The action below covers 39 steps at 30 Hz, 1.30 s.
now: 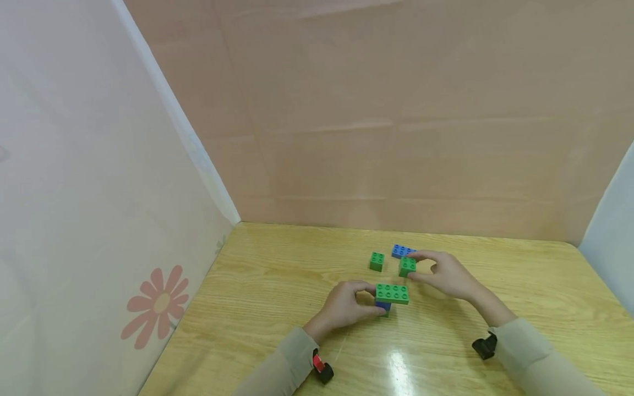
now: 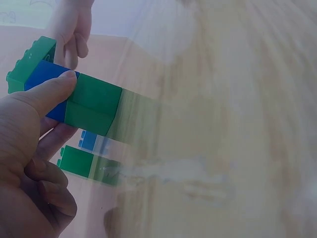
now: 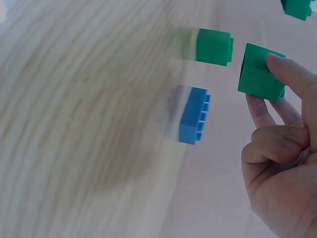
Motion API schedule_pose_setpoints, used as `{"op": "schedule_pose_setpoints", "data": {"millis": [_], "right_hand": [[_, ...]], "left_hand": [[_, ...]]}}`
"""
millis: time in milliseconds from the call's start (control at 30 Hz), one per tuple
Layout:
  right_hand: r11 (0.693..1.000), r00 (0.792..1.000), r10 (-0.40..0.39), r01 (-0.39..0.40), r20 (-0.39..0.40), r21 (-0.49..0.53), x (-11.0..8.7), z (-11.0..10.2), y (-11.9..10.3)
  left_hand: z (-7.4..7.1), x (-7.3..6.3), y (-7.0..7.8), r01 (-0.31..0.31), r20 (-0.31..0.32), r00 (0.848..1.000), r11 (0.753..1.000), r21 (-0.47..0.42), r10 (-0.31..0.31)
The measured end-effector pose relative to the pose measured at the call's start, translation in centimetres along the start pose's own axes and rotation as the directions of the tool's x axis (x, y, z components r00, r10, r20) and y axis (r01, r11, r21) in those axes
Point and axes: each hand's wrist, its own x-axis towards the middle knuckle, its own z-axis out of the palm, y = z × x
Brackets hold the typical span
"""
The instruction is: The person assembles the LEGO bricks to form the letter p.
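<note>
My left hand (image 1: 343, 306) pinches a small stack of toy building bricks by its blue brick (image 2: 45, 74). On top of the stack lies a long green brick (image 1: 392, 293), jutting out to the right; a green brick (image 2: 94, 101) forms its base, seemingly on the table. Between thumb and fingers my right hand (image 1: 446, 273) pinches a square green brick (image 3: 261, 73), held above the table with its studs up in the head view. Behind it, a long blue brick (image 1: 402, 251) is partly hidden by that hand. Another square green brick (image 1: 377, 262) stands to the left.
The bricks are on a wooden table (image 1: 277, 264). A brownish sheet (image 1: 346, 137) rises behind its far edge, and a pale sheet with a pink flower (image 1: 160, 303) stands along the left side. Dark straps (image 1: 485, 346) hang at both wrists.
</note>
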Motion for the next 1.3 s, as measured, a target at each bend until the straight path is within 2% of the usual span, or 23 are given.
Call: {"op": "schedule_pose_setpoints", "data": {"millis": [200, 500, 867, 1300], "right_hand": [[1.000, 1.000, -0.029, 0.029, -0.006, 0.011, -0.1, -0.4, -1.0], [0.999, 1.000, -0.024, 0.024, 0.002, 0.036, -0.4, -0.8, -3.2], [0.988, 0.989, -0.148, 0.149, -0.032, 0.036, -0.5, -0.4, -5.2], [0.981, 0.982, -0.188, 0.188, -0.018, 0.053, -1.1, 0.4, -6.6]], "left_hand": [[0.0, 0.0, -0.2, -0.018, 0.000, 1.000, 1.000, 0.006, 0.018], [0.2, 0.0, -0.3, -0.022, -0.003, 1.000, 1.000, 0.006, 0.022], [0.2, 0.1, -0.3, -0.027, -0.006, 1.000, 1.000, 0.006, 0.027], [0.1, 0.0, -0.5, -0.048, -0.007, 0.999, 0.999, 0.024, 0.048]]}}
